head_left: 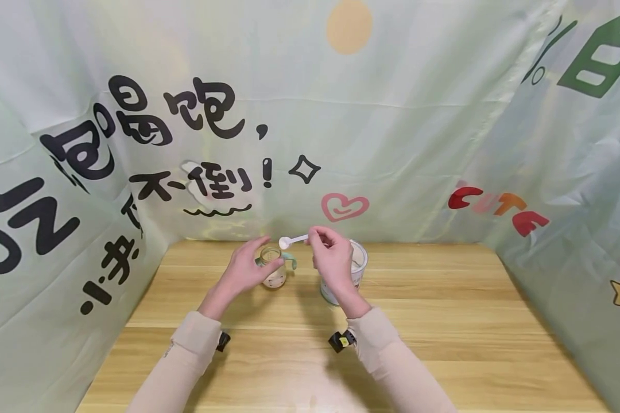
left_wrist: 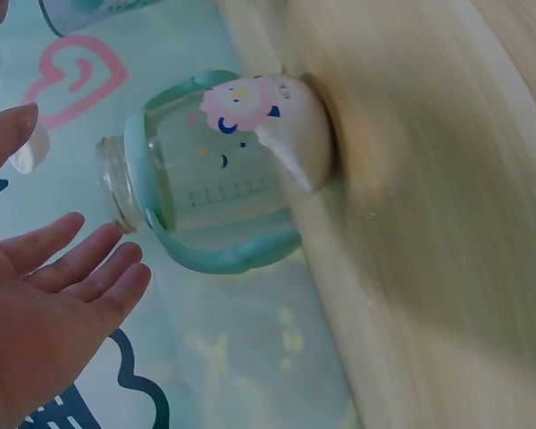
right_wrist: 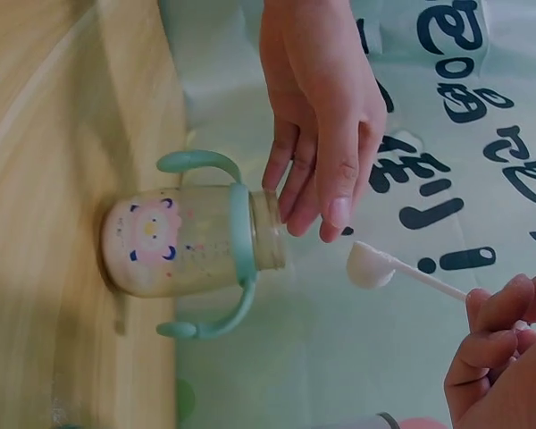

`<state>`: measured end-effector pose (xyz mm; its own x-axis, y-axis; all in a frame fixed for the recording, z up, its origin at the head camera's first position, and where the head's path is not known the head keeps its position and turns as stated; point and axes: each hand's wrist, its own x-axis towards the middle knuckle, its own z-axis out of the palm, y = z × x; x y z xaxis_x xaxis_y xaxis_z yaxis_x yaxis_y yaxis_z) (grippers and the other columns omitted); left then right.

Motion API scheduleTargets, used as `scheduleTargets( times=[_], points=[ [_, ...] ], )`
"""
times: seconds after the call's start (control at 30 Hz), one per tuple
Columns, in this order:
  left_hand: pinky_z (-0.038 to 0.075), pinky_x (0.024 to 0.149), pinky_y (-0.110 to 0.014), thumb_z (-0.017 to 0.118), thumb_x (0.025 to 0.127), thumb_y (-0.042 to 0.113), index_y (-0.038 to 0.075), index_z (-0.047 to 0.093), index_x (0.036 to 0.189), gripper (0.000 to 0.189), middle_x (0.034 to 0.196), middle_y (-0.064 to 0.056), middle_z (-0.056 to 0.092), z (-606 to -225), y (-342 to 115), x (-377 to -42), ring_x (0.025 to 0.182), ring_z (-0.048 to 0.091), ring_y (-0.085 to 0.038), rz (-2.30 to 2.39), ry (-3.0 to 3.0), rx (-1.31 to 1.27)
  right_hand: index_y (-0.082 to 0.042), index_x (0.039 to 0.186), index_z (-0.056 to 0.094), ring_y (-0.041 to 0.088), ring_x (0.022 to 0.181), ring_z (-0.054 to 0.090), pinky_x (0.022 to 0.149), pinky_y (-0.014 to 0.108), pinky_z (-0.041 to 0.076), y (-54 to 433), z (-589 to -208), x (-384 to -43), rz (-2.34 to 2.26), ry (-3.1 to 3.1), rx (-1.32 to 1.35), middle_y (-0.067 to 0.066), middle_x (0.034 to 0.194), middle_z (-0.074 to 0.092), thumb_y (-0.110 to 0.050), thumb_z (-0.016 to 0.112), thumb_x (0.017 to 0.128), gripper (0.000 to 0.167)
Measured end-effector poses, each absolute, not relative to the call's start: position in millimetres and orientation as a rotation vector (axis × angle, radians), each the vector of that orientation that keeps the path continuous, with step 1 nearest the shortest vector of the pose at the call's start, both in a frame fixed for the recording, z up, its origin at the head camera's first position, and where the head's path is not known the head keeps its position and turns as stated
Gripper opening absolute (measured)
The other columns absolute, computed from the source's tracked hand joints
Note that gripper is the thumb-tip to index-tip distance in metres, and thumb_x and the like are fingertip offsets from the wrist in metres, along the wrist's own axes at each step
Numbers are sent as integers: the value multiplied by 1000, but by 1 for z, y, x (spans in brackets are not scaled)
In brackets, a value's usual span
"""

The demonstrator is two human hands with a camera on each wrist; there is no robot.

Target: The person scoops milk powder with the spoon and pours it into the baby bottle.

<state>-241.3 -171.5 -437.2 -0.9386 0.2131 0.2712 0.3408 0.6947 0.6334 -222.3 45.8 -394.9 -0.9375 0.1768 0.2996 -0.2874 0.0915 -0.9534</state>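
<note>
My right hand [head_left: 333, 258] pinches the thin handle of a white scoop [right_wrist: 370, 266], whose bowl is near the bottle's mouth. Pale powder shows at the bowl's rim in the right wrist view. The clear baby bottle [left_wrist: 219, 165] stands upright and uncapped on the table, with a green collar, two green handles and a printed animal face. White powder lies in its bottom. Beside the bottle's neck, my left hand [head_left: 248, 267] is spread with relaxed fingers, fingertips right at the rim, holding nothing. An open tin [head_left: 359, 277] stands partly hidden behind my right hand and wrist.
The wooden table [head_left: 444, 321] reaches back to a pale green printed cloth [head_left: 408, 143], which hangs behind and along both sides. Bottle and tin stand near the table's back edge. Both wrists carry small black cameras [head_left: 343, 341].
</note>
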Motion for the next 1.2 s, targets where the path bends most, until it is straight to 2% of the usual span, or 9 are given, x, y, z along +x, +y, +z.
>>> scheduleTargets(
  times=[0.2, 0.43, 0.63, 0.83, 1.0, 1.2],
  points=[
    [42, 119, -61, 78, 93, 49, 5, 53, 152, 77, 152, -21, 58, -444, -176, -245, 141, 55, -43, -1059, -2727, -447, -11, 103, 81, 4, 44, 52, 42, 19, 45, 39, -404, -221, 1846, -2096, 152, 15, 89, 79, -19, 66, 101, 16],
    [42, 118, -65, 78, 93, 48, 0, 49, 154, 82, 148, -25, 60, -449, -177, -244, 138, 56, -47, -1032, -2761, -434, -12, 104, 80, 5, 47, 54, 43, 19, 48, 36, -409, -222, 1835, -2122, 170, 17, 93, 79, -20, 65, 102, 17],
    [54, 106, -61, 81, 92, 41, 0, 54, 149, 75, 134, -22, 68, -455, -175, -247, 123, 65, -42, -1017, -2760, -442, -10, 107, 81, 6, 50, 58, 44, 19, 50, 32, -409, -223, 1826, -2129, 182, 20, 95, 79, -18, 66, 102, 18],
    [56, 103, -57, 82, 91, 39, 1, 58, 143, 69, 127, -20, 71, -457, -173, -246, 118, 68, -39, -1018, -2743, -420, -10, 107, 81, 11, 58, 65, 46, 22, 53, 28, -410, -224, 1779, -2159, 177, 12, 92, 80, -18, 66, 101, 18],
    [56, 103, -57, 82, 92, 34, -1, 59, 143, 67, 127, -22, 72, -457, -172, -245, 118, 68, -39, -1023, -2728, -421, -11, 107, 82, 16, 65, 71, 47, 23, 55, 26, -413, -225, 1722, -2184, 176, 7, 90, 81, -18, 66, 100, 19],
    [55, 106, -57, 81, 93, 33, -3, 54, 148, 72, 134, -24, 68, -458, -173, -244, 123, 66, -41, -1047, -2770, -391, -11, 105, 83, 8, 56, 64, 44, 23, 52, 25, -415, -224, 1675, -2194, 182, 10, 86, 81, -18, 65, 99, 19]
  ],
)
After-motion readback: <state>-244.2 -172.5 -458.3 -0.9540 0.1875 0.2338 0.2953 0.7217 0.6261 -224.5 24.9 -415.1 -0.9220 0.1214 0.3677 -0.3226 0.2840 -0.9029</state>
